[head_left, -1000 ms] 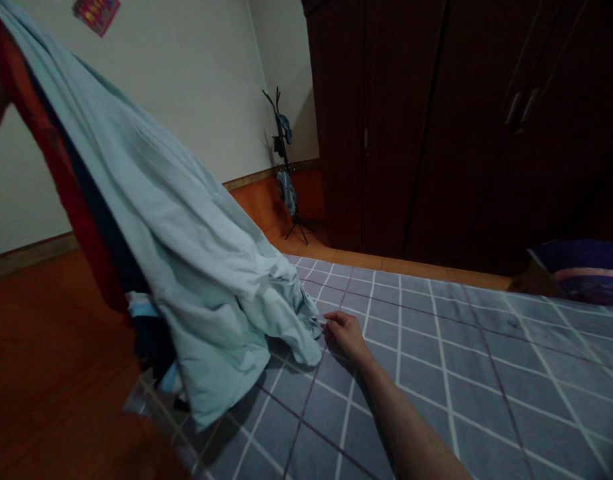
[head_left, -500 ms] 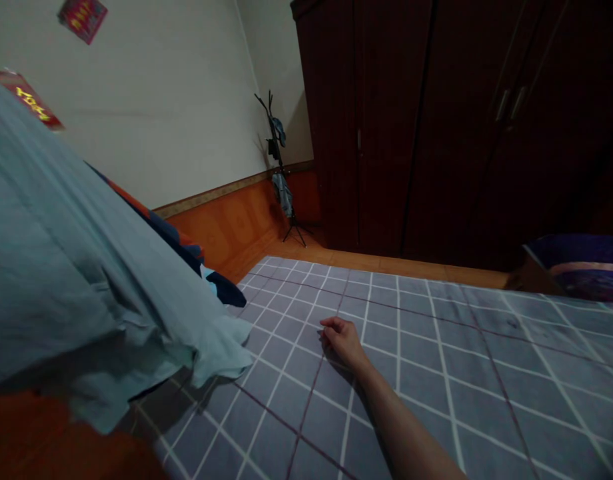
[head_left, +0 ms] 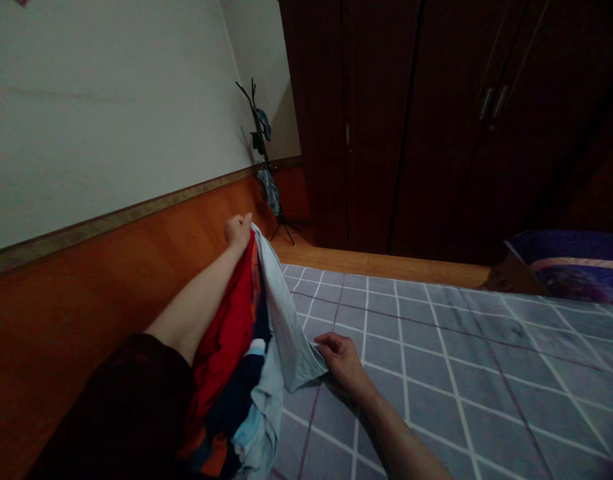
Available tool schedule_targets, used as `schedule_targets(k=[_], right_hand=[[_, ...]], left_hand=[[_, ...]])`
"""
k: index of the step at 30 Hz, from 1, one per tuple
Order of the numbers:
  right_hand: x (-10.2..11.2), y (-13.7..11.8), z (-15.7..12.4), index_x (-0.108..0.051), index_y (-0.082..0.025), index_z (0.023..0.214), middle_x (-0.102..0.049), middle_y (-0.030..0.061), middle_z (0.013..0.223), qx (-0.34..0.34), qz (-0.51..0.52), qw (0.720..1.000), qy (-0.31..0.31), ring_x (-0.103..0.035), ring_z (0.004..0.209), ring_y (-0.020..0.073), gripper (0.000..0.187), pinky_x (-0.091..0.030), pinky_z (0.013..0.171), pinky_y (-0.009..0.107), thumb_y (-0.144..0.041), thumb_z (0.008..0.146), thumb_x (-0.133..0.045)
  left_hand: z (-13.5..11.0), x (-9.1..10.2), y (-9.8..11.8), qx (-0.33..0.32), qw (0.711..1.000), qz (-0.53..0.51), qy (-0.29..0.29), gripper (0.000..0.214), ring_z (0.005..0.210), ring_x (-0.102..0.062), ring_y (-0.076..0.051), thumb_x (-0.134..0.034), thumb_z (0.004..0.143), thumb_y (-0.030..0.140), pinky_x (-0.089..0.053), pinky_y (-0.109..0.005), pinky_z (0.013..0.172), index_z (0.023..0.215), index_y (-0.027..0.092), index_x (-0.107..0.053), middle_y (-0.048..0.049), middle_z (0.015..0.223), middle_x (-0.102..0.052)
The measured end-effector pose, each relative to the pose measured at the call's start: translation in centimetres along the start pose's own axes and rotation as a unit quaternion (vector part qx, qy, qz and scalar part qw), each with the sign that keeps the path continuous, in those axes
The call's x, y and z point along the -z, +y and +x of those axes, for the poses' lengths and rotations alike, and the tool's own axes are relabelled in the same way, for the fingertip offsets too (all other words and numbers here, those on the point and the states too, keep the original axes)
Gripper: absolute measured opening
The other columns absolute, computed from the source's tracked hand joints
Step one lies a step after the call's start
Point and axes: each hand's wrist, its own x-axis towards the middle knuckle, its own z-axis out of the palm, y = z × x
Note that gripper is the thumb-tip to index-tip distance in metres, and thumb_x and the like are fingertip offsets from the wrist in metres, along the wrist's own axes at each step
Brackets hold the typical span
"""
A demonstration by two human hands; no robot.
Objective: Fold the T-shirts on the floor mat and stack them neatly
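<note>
A limp pale blue garment point(head_left: 286, 327) with red, orange and navy areas hangs down over the left side of the checked bed sheet. My left hand point(head_left: 239, 231) is closed on its raised top edge, out past the near part of the bed. Lower and to the right, my right hand point(head_left: 340, 357) has thumb and fingers pinched at the tip of the garment's pale corner, close above the sheet. Whether the red cloth point(head_left: 229, 320) is part of the same garment I cannot tell.
The grey sheet with white and dark lines point(head_left: 426, 360) covers the bed. Beyond it stand a dark wooden wardrobe point(head_left: 376, 127) and a black coat rack point(head_left: 261, 133) hung with a cap and cloth. A purple bundle point(head_left: 581, 267) lies at the right, past the bed.
The garment has swung from the far left towards the middle. My left hand has come into view holding it. My right hand, near the same spot, now meets its pale corner.
</note>
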Motion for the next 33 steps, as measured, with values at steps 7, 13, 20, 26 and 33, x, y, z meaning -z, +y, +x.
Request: schedule_targets(k=[7,13,20,26,33], right_hand=[[-0.1,-0.5,-0.4,-0.068,-0.015,0.079,-0.063,0.0019,0.063,-0.006,-0.023,1.000,0.013,-0.055,0.057,0.0152,0.023,-0.040,0.052,0.024,-0.032,0.069,-0.058],[-0.2,-0.4,-0.5,-0.068,-0.015,0.081,-0.063,0.0019,0.065,-0.021,-0.028,0.999,0.013,-0.053,0.057,0.0144,0.024,-0.038,0.051,0.024,-0.033,0.072,-0.057],[0.4,-0.2,-0.2,-0.069,-0.014,0.083,-0.065,0.0031,0.067,0.012,-0.085,0.996,-0.001,-0.055,0.059,0.0160,0.026,-0.040,0.054,0.026,-0.034,0.072,-0.059],[-0.2,-0.7,-1.0,-0.068,-0.012,0.092,-0.069,0.0070,0.077,0.031,-0.115,0.992,-0.033,-0.061,0.070,0.0203,0.031,-0.046,0.064,0.030,-0.036,0.073,-0.061],[-1.4,-1.3,-2.6,-0.068,-0.016,0.102,-0.068,0.0021,0.072,0.064,-0.182,0.978,-0.076,-0.060,0.064,0.0165,0.034,-0.046,0.061,0.026,-0.027,0.070,-0.062]], left_hand=[[-3.1,-9.0,-1.3,0.045,0.994,0.047,-0.085,0.031,0.096,-0.061,-0.020,-0.055,0.091,0.033,-0.052,-0.040,0.081,0.116,0.015,-0.055,-0.0084,0.114,-0.059],[-4.7,-8.4,-1.2,-0.039,0.985,0.065,-0.154,0.038,0.107,-0.056,-0.024,-0.056,0.089,0.035,-0.046,-0.043,0.090,0.121,0.015,-0.052,-0.0109,0.119,-0.056],[-12.8,-0.2,-1.2,-0.141,0.951,0.061,-0.267,0.081,0.137,-0.028,-0.032,-0.066,0.073,0.043,-0.026,-0.042,0.110,0.142,0.014,-0.033,-0.0171,0.147,-0.033],[-24.5,6.4,-2.2,-0.130,0.891,0.099,-0.423,0.113,0.141,-0.003,-0.037,-0.072,0.061,0.056,-0.019,-0.053,0.110,0.150,0.021,-0.012,-0.0175,0.156,-0.005],[-25.8,5.6,-4.7,-0.187,0.883,0.210,-0.375,0.089,0.142,-0.010,-0.031,-0.052,0.063,-0.002,-0.019,-0.051,0.112,0.144,0.031,-0.033,-0.0070,0.156,-0.017]])
